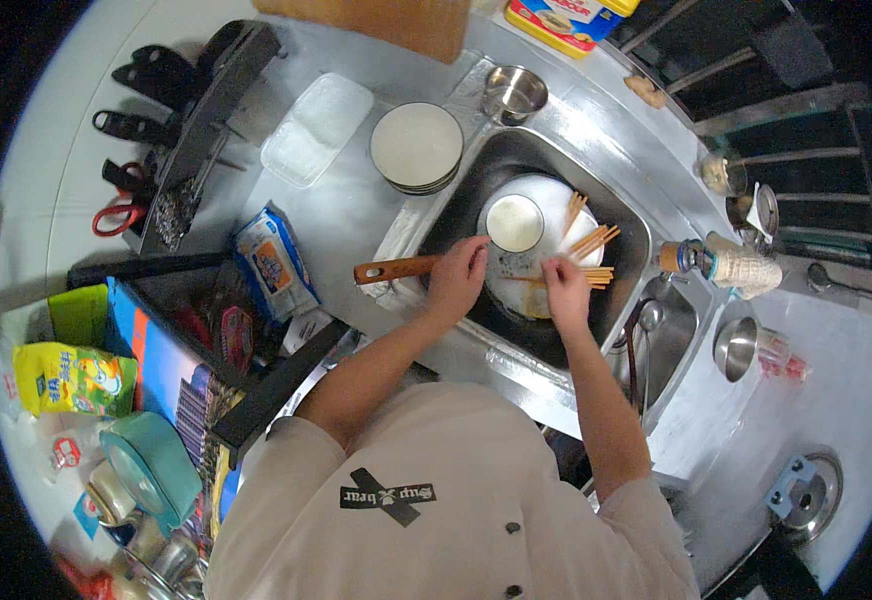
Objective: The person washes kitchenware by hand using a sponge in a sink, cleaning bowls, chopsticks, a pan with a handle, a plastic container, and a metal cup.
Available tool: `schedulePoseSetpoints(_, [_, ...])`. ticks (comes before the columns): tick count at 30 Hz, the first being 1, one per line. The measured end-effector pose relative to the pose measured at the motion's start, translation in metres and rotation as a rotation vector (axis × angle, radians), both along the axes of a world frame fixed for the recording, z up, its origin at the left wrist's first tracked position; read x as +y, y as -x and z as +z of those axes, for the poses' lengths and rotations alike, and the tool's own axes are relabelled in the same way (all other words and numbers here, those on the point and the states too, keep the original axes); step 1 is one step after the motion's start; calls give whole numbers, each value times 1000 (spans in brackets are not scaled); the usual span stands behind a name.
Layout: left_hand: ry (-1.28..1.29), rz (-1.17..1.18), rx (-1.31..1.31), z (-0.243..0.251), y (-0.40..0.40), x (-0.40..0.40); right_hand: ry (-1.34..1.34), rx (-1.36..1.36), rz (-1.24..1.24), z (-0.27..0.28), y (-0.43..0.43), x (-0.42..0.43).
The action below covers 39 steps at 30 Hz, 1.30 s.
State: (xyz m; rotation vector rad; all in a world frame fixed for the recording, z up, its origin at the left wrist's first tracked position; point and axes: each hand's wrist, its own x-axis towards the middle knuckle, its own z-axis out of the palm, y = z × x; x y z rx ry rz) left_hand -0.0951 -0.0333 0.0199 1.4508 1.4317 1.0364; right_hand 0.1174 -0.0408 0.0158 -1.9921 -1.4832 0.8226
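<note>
In the sink (436, 240) sits a pan with a brown wooden handle (395, 270) reaching over the left rim. My left hand (460, 274) is at this handle, fingers curled; whether it grips the handle is hidden. My right hand (567, 289) pinches wooden chopsticks (599, 277) over the pan, and their thin ends show left of my fingers. More chopsticks (593, 241) lean in small bunches at the pan's right side. A small white bowl (515, 223) with a dark rim and whitish liquid stands among foamy white dishes (537, 187).
Left of the sink are stacked plates (416, 146), a white plastic tray (317, 129), a wipes pack (275, 262) and a knife rack (203, 127). A steel bowl (514, 94) stands behind. At right, a small basin (680, 337) holds a ladle (651, 315); a steel cup (736, 349) lies beyond.
</note>
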Motion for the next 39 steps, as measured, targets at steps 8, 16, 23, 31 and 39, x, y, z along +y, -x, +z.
schedulePoseSetpoints(8, [-264,-226,417,0,-22,23,-100,-302,62,-7,-33,-87])
schedulePoseSetpoints(16, [-318,-283,514,-9,-15,1,-204,-551,467,-25,-12,-7])
schedulePoseSetpoints(23, [-263,-214,498,2,6,-1,-196,-873,927,-47,3,56])
schedulePoseSetpoints(31, [-251,-138,407,2,7,3,-51,-475,627,-38,24,59])
schedulePoseSetpoints(39, [-224,-112,366,-2,3,7,383,863,-456,-48,48,41])
